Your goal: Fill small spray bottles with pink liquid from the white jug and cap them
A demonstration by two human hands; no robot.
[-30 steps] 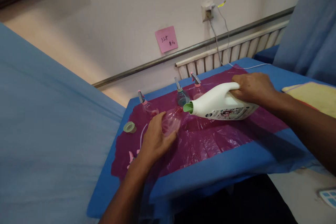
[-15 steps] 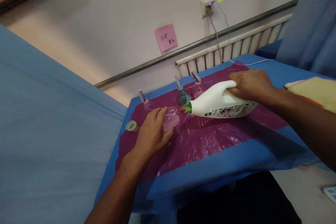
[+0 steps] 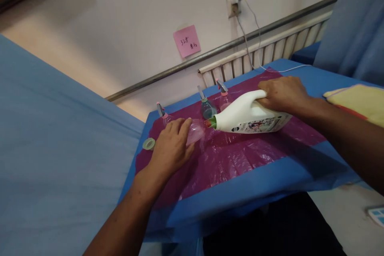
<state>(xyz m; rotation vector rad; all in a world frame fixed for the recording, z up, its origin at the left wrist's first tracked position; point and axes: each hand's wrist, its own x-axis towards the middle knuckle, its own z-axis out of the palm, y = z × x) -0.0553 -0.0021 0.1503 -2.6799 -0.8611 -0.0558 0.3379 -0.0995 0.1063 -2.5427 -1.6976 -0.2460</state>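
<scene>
My right hand (image 3: 283, 95) grips the handle of a white detergent jug (image 3: 244, 114), tilted almost level with its mouth to the left. The jug's green spout (image 3: 213, 123) meets the reddish neck of a clear pinkish bottle (image 3: 196, 131). My left hand (image 3: 171, 144) is curled round that bottle, hiding its left side. Behind stand a spray bottle with teal liquid (image 3: 208, 110) and one with a pink collar (image 3: 224, 99), partly behind the jug. Another spray bottle (image 3: 165, 117) stands beyond my left hand, near a pale green cap (image 3: 149, 143).
A purple plastic sheet (image 3: 228, 164) covers part of the blue-draped table (image 3: 240, 188). Yellow cloth (image 3: 360, 100) lies at the right. A cable (image 3: 288, 71) runs from the wall socket (image 3: 233, 6) onto the table. Blue curtains (image 3: 60, 148) hang at both sides.
The view has shifted slightly. Both hands keep their holds, and the jug's spout stays at the clear bottle's neck.
</scene>
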